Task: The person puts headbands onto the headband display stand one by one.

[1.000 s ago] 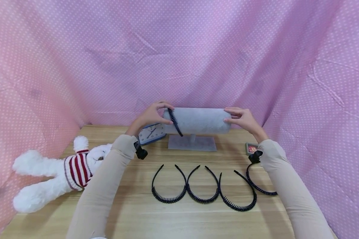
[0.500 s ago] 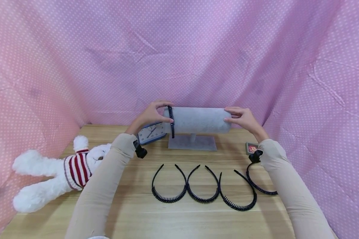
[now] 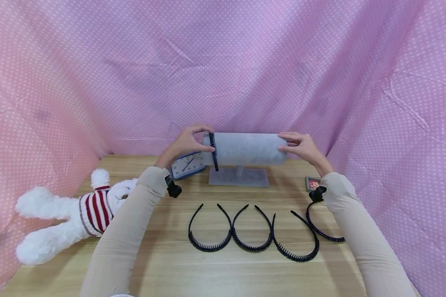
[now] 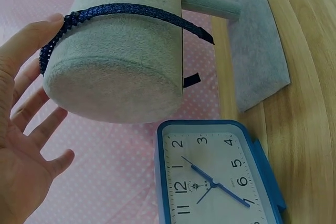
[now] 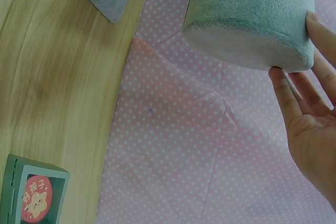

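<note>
A grey plush roll on a T-shaped display stand stands at the back of the table. Around the roll's left end sits a black toothed headband, its two tips sticking out below the roll in the left wrist view. My left hand holds this headband, thumb on its near side and fingers reaching over behind the roll, partly hidden. At the other end, my right hand grips the roll; in the right wrist view the thumb lies on its side and the fingertips touch the end's edge.
Several black headbands lie in a row on the wooden table. A blue clock stands behind left, and a white plush toy in a striped sweater lies farther left. A small green box sits at right. Pink dotted cloth hangs around.
The headband on the roll has turned from a slant to nearly upright, then tilted back slightly, with my left hand on it. My right hand has kept its place on the roll.
</note>
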Demonstrator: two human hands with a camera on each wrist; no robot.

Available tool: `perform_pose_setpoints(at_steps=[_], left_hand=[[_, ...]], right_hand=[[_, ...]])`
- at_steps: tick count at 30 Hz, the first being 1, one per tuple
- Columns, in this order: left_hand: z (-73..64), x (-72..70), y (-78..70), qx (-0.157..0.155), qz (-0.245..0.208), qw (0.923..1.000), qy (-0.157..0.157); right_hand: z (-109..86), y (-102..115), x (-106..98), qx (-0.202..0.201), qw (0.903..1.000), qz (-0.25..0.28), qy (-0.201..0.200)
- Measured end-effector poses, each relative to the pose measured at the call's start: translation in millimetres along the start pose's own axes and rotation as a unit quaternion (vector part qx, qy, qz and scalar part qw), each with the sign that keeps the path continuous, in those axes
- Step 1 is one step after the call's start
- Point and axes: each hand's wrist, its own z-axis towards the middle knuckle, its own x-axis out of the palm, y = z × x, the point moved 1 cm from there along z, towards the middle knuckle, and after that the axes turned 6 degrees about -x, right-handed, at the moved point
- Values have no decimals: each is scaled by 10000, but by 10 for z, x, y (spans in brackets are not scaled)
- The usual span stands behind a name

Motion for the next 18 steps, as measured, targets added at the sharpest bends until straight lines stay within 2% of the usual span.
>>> perform_pose_setpoints(at_steps=[8,18], left_hand=[[26,76,-70,-90,309,9995,63],[97,253,-195,138,886,9956,257]], right_hand=[[-4,13,-9,29,10000,13,30],[-7,2,-3,14,10000,25,23]])
